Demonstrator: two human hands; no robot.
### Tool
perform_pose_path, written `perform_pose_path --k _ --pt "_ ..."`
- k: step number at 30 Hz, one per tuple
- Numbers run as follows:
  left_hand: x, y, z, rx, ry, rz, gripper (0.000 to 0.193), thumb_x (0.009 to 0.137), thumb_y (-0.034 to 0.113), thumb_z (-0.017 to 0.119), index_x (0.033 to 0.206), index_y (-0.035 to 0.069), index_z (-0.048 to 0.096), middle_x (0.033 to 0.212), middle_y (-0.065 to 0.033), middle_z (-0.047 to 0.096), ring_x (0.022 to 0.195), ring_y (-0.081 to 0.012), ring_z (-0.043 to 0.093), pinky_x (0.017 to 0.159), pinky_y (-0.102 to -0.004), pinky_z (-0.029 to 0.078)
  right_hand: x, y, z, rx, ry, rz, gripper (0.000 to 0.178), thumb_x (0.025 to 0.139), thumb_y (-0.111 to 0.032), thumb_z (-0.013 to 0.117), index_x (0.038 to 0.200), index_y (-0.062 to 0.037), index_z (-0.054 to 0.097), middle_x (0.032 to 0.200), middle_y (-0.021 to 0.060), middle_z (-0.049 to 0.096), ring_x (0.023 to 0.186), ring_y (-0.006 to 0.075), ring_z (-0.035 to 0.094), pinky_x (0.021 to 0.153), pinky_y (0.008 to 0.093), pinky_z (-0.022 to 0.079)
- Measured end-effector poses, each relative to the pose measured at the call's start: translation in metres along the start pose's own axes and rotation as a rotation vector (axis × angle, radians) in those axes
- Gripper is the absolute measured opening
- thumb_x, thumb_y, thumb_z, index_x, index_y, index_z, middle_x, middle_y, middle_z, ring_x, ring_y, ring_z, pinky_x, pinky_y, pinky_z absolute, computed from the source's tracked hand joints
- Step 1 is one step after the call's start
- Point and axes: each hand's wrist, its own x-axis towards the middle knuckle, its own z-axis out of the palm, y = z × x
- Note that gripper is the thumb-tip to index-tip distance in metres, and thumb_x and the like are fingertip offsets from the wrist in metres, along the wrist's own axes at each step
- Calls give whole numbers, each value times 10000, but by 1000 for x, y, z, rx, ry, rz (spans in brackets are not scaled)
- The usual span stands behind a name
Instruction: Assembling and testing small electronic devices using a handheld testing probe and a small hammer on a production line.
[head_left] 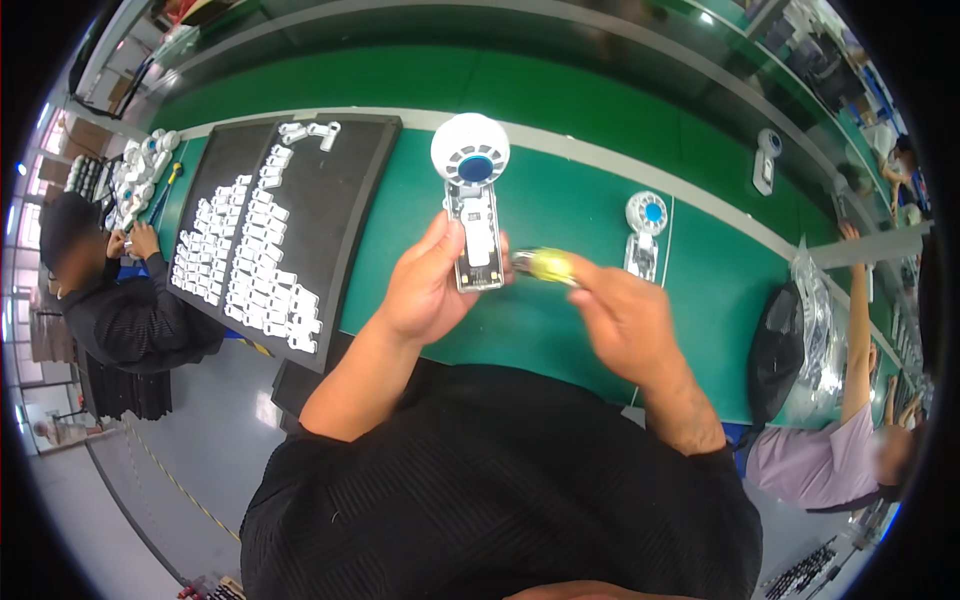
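A white handheld fan (471, 160) with a slotted round head and a blue centre stands upright in my left hand (425, 280). My fingers are closed round its handle, whose open face shows a white block and a dark board at the bottom. To the right of the handle, my right hand (630, 320) grips a short yellow tool (550, 267) with a darker end pointing toward the handle. Blur hides the tool's exact kind. Another fan (647, 225), also white with a blue centre, lies on the green table beyond my right hand.
A black tray (330, 215) with rows of small white parts covers the left of the green table (420, 190). One more fan (767, 160) lies past the pale ledge. Co-workers sit at left and right; a black bag (777, 350) and clear plastic lie at right.
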Motion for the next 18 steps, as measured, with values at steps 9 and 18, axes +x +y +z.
perform_pose_path --k 9,18 --pt "-15 6 14 174 108 -60 602 899 9 612 1460 26 396 1132 -146 615 1011 -236 655 928 -389 576 -52 110 -67 -62 487 613 376 1040 -197 597 1351 7 648 878 19 655 778 97 567 683 254 448" --pt "-8 7 8 147 107 -65 454 991 160 503 1401 -25 442 1076 -158 621 903 -245 656 826 -392 582 -103 166 -63 -429 271 785 335 1033 -244 569 1294 -71 687 1121 202 732 968 335 718 845 379 543"
